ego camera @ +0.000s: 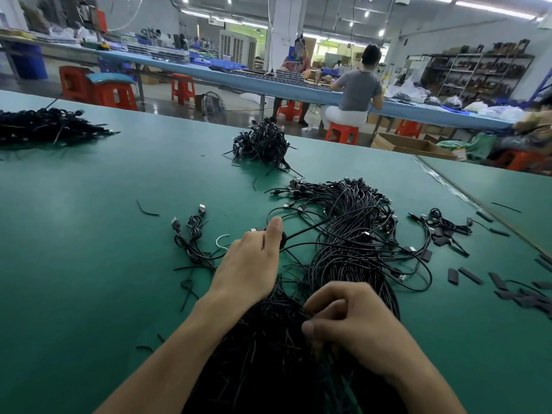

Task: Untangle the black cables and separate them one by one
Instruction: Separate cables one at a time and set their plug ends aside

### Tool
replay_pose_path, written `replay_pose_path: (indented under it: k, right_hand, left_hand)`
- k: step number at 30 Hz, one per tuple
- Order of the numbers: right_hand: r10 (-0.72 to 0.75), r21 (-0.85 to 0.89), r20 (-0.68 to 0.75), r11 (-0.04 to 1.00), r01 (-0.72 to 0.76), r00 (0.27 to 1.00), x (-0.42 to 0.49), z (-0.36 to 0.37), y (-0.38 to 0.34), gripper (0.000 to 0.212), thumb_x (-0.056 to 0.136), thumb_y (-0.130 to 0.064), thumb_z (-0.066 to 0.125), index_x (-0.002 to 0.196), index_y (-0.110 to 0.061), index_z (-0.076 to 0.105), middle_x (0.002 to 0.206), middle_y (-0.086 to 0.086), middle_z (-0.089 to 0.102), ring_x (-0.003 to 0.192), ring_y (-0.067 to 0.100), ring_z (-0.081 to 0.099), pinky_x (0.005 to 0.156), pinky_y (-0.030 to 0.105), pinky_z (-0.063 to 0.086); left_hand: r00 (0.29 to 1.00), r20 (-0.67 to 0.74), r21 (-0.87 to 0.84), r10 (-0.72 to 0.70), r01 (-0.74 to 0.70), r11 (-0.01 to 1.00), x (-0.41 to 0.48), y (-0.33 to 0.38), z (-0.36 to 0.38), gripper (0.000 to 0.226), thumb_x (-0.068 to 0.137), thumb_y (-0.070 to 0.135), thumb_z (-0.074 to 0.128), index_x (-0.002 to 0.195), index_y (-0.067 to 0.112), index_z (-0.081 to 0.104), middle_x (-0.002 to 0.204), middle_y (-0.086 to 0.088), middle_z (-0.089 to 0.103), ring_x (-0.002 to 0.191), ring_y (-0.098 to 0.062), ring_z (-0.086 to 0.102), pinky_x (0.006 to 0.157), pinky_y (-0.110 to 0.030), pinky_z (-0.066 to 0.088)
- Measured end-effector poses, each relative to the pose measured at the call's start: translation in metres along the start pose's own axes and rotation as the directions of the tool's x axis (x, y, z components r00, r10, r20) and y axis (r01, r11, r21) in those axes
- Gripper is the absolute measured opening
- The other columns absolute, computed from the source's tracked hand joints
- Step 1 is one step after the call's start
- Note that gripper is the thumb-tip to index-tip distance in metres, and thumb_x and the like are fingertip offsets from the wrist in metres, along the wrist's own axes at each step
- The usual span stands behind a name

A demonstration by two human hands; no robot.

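A big tangle of black cables (355, 234) with USB plugs lies on the green table (104, 219) in front of me. My left hand (251, 264) grips one coiled black cable (301, 230) from the tangle, thumb up; its plug sticks out to the left. Lower down, my right hand (349, 321) pinches strands in a dense heap of black ties and cable ends (268, 348) near my body. To the left of my left hand lie two separated, bundled cables (191, 237).
Another black pile (263, 144) sits mid-table, and a larger stack (44, 125) at the far left. Loose black sleeves (513, 291) scatter at the right, near a seam between tables. Seated people work at a long bench behind.
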State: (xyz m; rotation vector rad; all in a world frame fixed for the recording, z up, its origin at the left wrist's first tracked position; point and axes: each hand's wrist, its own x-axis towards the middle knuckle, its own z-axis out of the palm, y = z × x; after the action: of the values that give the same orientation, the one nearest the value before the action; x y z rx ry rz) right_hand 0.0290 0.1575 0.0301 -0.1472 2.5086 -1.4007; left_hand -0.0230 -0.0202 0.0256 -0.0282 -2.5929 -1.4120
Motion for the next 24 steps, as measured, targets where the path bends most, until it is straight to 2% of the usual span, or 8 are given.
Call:
replay_pose_path:
  k: [4,7,9,12,15,19,22,24]
  right_hand:
    - [-0.026,0.225,-0.346,0.968,0.11,0.938,0.003,-0.012,-0.004,0.017,0.073,-0.009,0.084,0.079,-0.012,0.068,0.065,0.009,0.073,0.054,0.014,0.067,0.05,0.019,0.049]
    - [0.023,0.416,-0.634,0.853,0.315,0.773,0.009,-0.017,-0.005,0.015,0.078,-0.003,0.078,0.082,-0.009,0.064,0.069,0.009,0.073,0.063,0.017,0.07,0.055,0.018,0.055]
    - [0.076,0.491,-0.729,0.75,0.442,0.68,0.014,-0.01,-0.007,0.015,0.081,0.0,0.074,0.083,-0.01,0.063,0.074,0.009,0.074,0.069,0.019,0.072,0.062,0.02,0.058]
    - [0.096,0.521,-0.763,0.676,0.521,0.639,0.023,0.012,-0.012,0.017,0.079,0.001,0.075,0.08,-0.012,0.064,0.075,0.01,0.074,0.069,0.018,0.073,0.063,0.019,0.056]
    - [0.079,0.515,-0.783,0.639,0.571,0.618,0.029,0.03,-0.022,0.026,0.076,0.003,0.077,0.07,-0.02,0.066,0.068,0.004,0.072,0.064,0.013,0.071,0.06,0.017,0.054]
    - [-0.021,0.412,-0.804,0.701,0.582,0.595,0.028,0.036,-0.025,0.028,0.076,0.001,0.079,0.069,-0.024,0.067,0.068,-0.003,0.071,0.063,0.005,0.067,0.061,0.012,0.051]
    - [-0.116,0.374,-0.721,0.764,0.525,0.683,0.022,0.037,-0.025,0.029,0.078,0.007,0.076,0.07,-0.02,0.068,0.066,-0.001,0.071,0.06,0.006,0.066,0.058,0.013,0.05]
    - [-0.149,0.386,-0.648,0.781,0.491,0.747,0.02,0.039,-0.024,0.028,0.078,0.011,0.074,0.07,-0.014,0.066,0.066,0.003,0.071,0.059,0.008,0.067,0.057,0.014,0.051]
  left_hand:
    - [0.999,-0.046,-0.02,0.017,-0.018,1.0,0.0,0.001,-0.001,0.068,0.1,0.063,0.016,0.053,0.017,0.033,0.047,0.006,0.041,0.043,-0.012,0.037,0.051,-0.029,0.032]
    - [0.998,-0.068,-0.057,0.015,-0.019,0.998,0.001,0.002,-0.003,0.068,0.101,0.057,0.021,0.057,0.009,0.043,0.052,-0.001,0.047,0.041,-0.012,0.032,0.049,-0.029,0.034]
    - [0.999,-0.023,-0.115,0.024,-0.027,0.993,0.0,0.005,-0.002,0.07,0.101,0.053,0.028,0.057,0.004,0.052,0.046,0.006,0.046,0.038,-0.01,0.03,0.044,-0.021,0.032]
    - [0.986,0.144,-0.207,0.089,-0.058,0.977,-0.006,0.011,0.002,0.07,0.1,0.056,0.032,0.057,0.01,0.063,0.04,0.009,0.04,0.039,-0.01,0.03,0.043,-0.022,0.028]
    - [0.959,0.237,-0.287,0.153,-0.081,0.954,-0.01,0.015,0.01,0.067,0.095,0.06,0.039,0.075,-0.001,0.058,0.046,0.013,0.038,0.045,-0.008,0.031,0.049,-0.029,0.028]
    - [0.966,0.217,-0.393,0.14,-0.045,0.918,-0.011,0.017,0.013,0.039,0.093,0.057,0.047,0.095,0.023,0.066,0.068,0.016,0.059,0.061,-0.003,0.05,0.064,-0.028,0.039]
    - [0.976,0.167,-0.501,0.14,-0.038,0.865,-0.009,0.017,0.011,0.03,0.104,0.042,0.042,0.104,0.03,0.07,0.062,0.027,0.059,0.058,0.008,0.053,0.057,-0.013,0.041]
    - [0.984,0.129,-0.528,0.125,-0.038,0.849,-0.008,0.017,0.01,0.039,0.104,0.046,0.039,0.104,0.031,0.074,0.069,0.02,0.067,0.064,0.005,0.057,0.063,-0.014,0.045]
